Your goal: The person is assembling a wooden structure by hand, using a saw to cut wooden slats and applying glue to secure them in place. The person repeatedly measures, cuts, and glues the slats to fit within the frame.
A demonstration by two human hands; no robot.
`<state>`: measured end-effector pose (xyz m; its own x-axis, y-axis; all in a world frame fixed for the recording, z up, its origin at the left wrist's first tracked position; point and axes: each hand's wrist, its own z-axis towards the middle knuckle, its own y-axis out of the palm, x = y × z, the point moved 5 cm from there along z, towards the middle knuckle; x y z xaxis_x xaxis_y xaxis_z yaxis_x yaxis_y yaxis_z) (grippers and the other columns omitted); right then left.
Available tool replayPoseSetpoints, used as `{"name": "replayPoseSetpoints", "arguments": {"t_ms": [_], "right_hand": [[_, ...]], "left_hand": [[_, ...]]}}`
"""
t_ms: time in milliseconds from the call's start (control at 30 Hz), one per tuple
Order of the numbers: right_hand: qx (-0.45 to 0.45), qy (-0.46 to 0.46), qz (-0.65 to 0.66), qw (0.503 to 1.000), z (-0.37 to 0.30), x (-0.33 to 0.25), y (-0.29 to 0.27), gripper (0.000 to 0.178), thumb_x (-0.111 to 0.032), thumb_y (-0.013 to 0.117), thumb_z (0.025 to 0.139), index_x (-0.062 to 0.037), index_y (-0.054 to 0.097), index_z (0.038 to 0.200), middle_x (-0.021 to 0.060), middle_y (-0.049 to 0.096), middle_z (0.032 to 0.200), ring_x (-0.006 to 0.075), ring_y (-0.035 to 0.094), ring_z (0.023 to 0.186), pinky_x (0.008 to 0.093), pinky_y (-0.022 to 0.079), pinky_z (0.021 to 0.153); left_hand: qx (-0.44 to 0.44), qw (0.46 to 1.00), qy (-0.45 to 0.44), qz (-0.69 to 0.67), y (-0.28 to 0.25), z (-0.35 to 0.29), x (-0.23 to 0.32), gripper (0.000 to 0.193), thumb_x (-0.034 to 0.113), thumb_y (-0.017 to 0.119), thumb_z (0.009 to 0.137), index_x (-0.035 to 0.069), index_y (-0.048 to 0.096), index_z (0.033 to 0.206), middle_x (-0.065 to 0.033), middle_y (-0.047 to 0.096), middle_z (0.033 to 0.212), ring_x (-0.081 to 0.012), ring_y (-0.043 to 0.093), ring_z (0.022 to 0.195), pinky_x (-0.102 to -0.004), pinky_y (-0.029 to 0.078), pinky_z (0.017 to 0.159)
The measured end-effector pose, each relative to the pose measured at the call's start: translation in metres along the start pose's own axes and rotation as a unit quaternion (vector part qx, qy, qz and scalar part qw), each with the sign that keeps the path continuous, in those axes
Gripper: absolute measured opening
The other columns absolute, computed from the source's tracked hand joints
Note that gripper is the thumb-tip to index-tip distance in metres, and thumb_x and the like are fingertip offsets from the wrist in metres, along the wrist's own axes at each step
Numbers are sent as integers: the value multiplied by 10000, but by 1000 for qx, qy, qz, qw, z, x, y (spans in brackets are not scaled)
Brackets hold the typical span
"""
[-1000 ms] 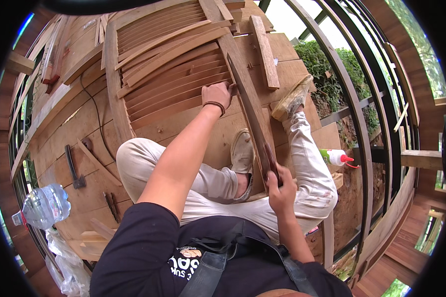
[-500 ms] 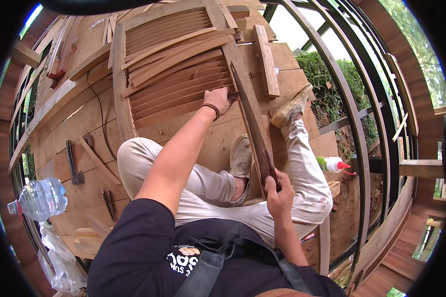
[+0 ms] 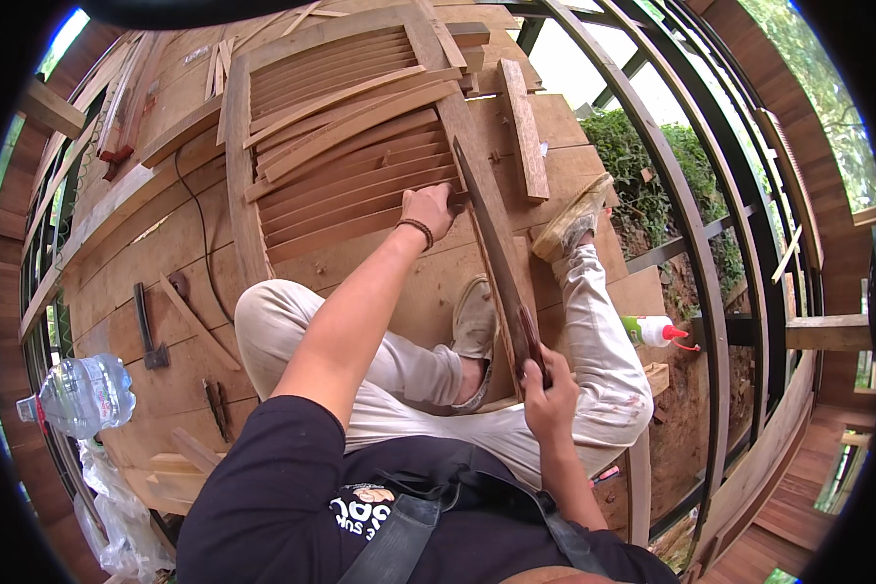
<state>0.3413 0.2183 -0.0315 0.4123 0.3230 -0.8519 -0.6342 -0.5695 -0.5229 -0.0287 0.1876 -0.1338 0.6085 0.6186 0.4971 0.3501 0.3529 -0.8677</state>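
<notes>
A louvred wooden frame (image 3: 241,185) with rows of thin slats lies on the boards in front of me. My left hand (image 3: 426,212) is closed at the right end of a lower wooden slat (image 3: 336,210), beside the frame's right side piece; its fingertips are partly hidden. My right hand (image 3: 552,387) is wrapped round the dark handle of a handsaw (image 3: 492,248), between my legs. The long, narrowing dark blade points away from me, along the frame's right side piece. Several loose wooden strips (image 3: 360,127) lie across the slats.
At left are a hatchet (image 3: 150,326), a black cable (image 3: 197,224) and a large clear water bottle (image 3: 86,394). A wooden batten (image 3: 524,131) lies beyond the frame's right side. A red-capped white glue bottle (image 3: 655,331) is near my right knee, beside dark metal railings (image 3: 686,209).
The whole view has shifted slightly, so the scene sits a little lower. Both hands keep nearly the same places against the frame and saw.
</notes>
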Motion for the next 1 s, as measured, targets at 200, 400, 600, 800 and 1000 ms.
{"name": "replayPoseSetpoints", "arguments": {"t_ms": [200, 400, 600, 800, 1000], "right_hand": [[-16, 41, 8, 999, 37, -26, 18, 279, -139, 677, 975, 2, 668, 1215, 195, 756, 986, 264, 760, 887, 349, 563, 807], [14, -20, 9, 1000, 27, -7, 16, 243, -117, 656, 986, -28, 689, 1210, 31, 682, 769, 76, 602, 648, 262, 498, 610], [-8, 26, -3, 1000, 7, -14, -3, 267, -115, 665, 975, -1, 674, 1216, 131, 742, 887, 171, 707, 776, 312, 544, 728], [14, -28, 2, 999, 55, -37, 26, 252, -126, 659, 981, -30, 691, 1212, 64, 715, 808, 94, 639, 684, 280, 516, 649], [-21, 48, 32, 998, -6, -9, -12, 273, -73, 662, 967, 11, 671, 1226, 141, 759, 962, 155, 722, 872, 306, 551, 781]], "left_hand": [[-6, 1000, -4, 18, -9, 2, 10, 440, 493, 622, 965, 103, 714, 1145, -166, 751, 1094, -367, 695, 1063, -520, 437, 954], [34, 999, 8, -2, -3, 0, -3, 407, 457, 645, 959, 81, 729, 1090, -175, 752, 1065, -369, 690, 1060, -500, 434, 948], [26, 1000, 10, -14, -9, -10, 12, 370, 421, 653, 955, 65, 717, 1034, -179, 752, 1048, -366, 690, 1045, -491, 430, 928], [17, 1000, 4, -7, -15, -2, 10, 377, 429, 645, 957, 69, 710, 1052, -177, 749, 1050, -370, 690, 1036, -492, 429, 929], [23, 1000, 9, -9, -5, 1, 6, 419, 456, 641, 956, 63, 705, 1085, -183, 744, 1077, -371, 689, 1055, -518, 426, 934]]}}
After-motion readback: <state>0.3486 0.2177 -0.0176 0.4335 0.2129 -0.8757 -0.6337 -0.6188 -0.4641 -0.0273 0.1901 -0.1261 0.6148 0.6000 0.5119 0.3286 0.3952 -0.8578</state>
